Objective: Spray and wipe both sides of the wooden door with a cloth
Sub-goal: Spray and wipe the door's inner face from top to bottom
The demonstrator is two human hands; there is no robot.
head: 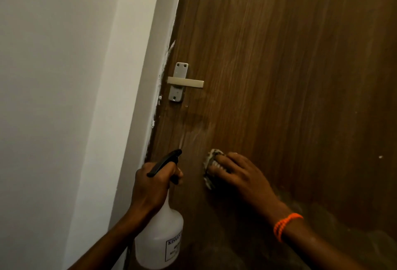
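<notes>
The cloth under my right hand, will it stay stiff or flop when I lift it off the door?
The cloth is bunched under the right hand, so it's probably floppy. Small, so likely light. Smeared streaks above suggest it's damp and might cling.

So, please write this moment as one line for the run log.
left hand grips white plastic spray bottle | right hand presses crumpled pale cloth on brown wooden door

Door [290, 76] brown, streaked with wood grain; handle [185, 83] cream on grey plate; bottle [160, 239] white, black nozzle; wristband [286, 224] orange; wall [53, 76] white.
</notes>
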